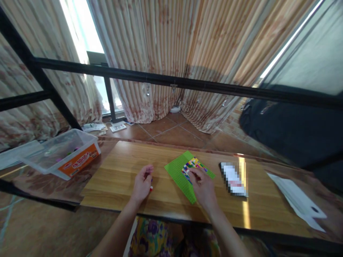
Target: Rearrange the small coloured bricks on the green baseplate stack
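Note:
A green studded baseplate [178,175] lies at an angle on the wooden table. Small multicoloured building bricks [195,163] form a patch on its far right part, in blue, yellow, white, red and green. Over this patch my right hand [202,184] is closed in a pinch, with a small pale brick at the fingertips; the hand hides part of the plate. My left hand [143,182] is left of the plate, its fingers loosely curled, and whatever is inside is hidden. Right beside it are a few small red and white bricks [151,188], partly covered by the hand.
A blurred-out phone-like object [233,179] lies right of the plate on the table [115,178]. White paper [296,194] is at the right end. On the left stands a clear plastic box [77,151] with an orange label. A dark metal bar [150,76] crosses before the curtains.

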A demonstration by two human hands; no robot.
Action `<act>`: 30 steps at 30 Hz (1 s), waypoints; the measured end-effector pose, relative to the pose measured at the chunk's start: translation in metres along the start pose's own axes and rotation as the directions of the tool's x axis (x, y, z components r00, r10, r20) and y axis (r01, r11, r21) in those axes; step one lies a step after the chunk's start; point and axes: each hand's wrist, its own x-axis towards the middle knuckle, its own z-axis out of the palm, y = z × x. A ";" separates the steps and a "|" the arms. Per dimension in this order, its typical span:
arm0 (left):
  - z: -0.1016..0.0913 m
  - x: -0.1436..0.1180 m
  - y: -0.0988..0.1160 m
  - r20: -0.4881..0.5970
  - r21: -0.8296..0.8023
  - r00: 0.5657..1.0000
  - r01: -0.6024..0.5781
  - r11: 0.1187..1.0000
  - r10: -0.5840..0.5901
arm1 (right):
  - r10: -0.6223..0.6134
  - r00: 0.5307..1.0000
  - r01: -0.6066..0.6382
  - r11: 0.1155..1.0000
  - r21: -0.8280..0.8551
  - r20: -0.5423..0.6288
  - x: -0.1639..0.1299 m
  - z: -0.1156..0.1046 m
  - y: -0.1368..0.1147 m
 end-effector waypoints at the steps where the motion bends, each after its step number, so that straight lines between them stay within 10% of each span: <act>1: 0.000 0.000 0.001 0.000 0.011 1.000 -0.003 1.000 0.002 | 0.029 0.999 -0.030 0.999 -0.026 -0.025 0.002 -0.007 0.005; 11: -0.002 0.002 0.002 0.005 0.070 1.000 -0.017 0.997 0.017 | 0.108 0.984 -0.143 0.953 -0.265 -0.144 0.039 -0.020 0.035; 30: -0.002 0.002 0.004 0.012 0.073 1.000 -0.009 0.997 0.008 | 0.347 0.926 -0.349 0.937 0.008 -0.152 0.061 -0.002 0.058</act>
